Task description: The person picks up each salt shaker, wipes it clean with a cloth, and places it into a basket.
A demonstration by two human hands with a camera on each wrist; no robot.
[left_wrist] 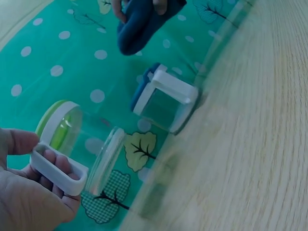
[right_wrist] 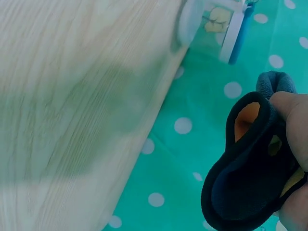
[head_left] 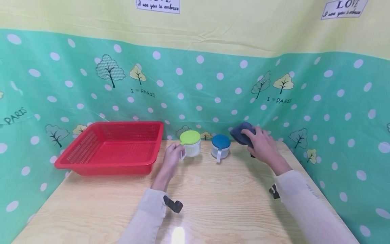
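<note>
My left hand (head_left: pixel 173 156) grips the white handle of a clear jar with a green lid (head_left: pixel 192 144). In the left wrist view, fingers curl through the handle (left_wrist: pixel 58 168), and the jar's base shows apart from the wooden tabletop. Beside it, a similar jar with a blue lid (head_left: pixel 220 145) stands on the table, its handle toward me. To the right, my right hand (head_left: pixel 262 144) holds up a dark blue, slipper-like fabric item (head_left: pixel 242 133). The right wrist view shows its black-edged opening (right_wrist: pixel 240 178) and some orange inside; its exact kind I cannot tell.
A red plastic basket (head_left: pixel 106 165) with perforated sides stands at the back left of the wooden table (head_left: pixel 213 200). Green and yellow printed cloth (head_left: pixel 195 81) hangs behind the table and along its sides.
</note>
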